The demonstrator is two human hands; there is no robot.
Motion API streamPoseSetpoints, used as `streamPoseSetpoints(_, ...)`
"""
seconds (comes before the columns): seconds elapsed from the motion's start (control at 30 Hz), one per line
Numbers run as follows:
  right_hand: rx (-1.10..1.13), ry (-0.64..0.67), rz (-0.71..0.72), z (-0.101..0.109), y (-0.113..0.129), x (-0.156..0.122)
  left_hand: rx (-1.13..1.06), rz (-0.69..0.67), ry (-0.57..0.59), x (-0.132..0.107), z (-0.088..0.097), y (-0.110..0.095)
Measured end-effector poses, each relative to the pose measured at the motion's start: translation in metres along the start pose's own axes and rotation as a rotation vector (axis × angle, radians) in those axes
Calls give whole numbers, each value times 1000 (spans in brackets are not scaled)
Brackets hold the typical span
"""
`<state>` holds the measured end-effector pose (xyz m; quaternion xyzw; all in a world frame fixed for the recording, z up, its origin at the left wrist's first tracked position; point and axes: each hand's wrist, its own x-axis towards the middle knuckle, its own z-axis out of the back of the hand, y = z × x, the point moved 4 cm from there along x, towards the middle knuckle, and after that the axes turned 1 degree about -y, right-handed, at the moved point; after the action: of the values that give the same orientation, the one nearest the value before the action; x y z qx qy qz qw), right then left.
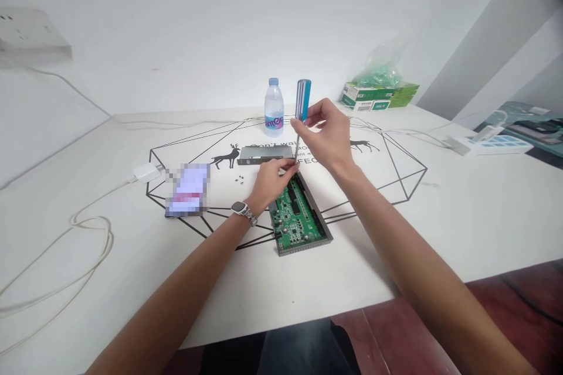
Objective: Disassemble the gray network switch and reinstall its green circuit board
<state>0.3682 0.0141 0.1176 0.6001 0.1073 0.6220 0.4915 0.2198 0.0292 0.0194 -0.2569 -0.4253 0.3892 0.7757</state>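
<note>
My right hand (328, 135) grips a screwdriver (302, 99) with a blue and clear handle. Its shaft points down, nearly upright, at the far end of an open metal case holding a green circuit board (299, 225). My left hand (272, 180), a watch on its wrist, rests over that far end of the case. Thumb and forefinger pinch together right at the screwdriver's tip; what lies between them is hidden. Just behind stands a grey metal cover (265, 154). Several tiny screws (239, 179) lie on the table left of my left hand.
A water bottle (274, 111) stands behind the cover. At the left are a phone (190, 188), a white charger (147, 172) and its looped cable. Green boxes (369, 95) with a plastic bag sit at the back right, near a power strip (492, 144). The white table's front edge is close to me.
</note>
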Motion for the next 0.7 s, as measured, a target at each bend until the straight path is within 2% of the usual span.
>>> streamPoseSetpoints(0.03, 43, 59, -15, 0, 0, 1, -2, -4, 5, 0, 0, 0)
streamPoseSetpoints(0.17, 237, 445, -116, -3, -3, 2, -15, -24, 23, -1, 1, -1)
streamPoseSetpoints(0.2, 252, 492, -133, -3, -4, 2, -18, -27, 27, -1, 2, -1)
streamPoseSetpoints(0.27, 240, 466, -139, -1, -6, 1, -21, -31, 35, -1, 1, -1)
streamPoseSetpoints(0.43, -24, 101, -91, -2, -4, -4, 16, -38, 27, -2, 0, -2)
streamPoseSetpoints(0.5, -99, 3, -88, -1, -2, -6, 23, -35, 25, -2, -1, -2)
streamPoseSetpoints(0.57, -58, 34, -89, -1, 0, -6, 20, -31, 28, -2, -1, -1)
streamPoseSetpoints(0.7, 172, 365, -122, 1, 1, -5, 12, -36, 47, -3, 1, 1)
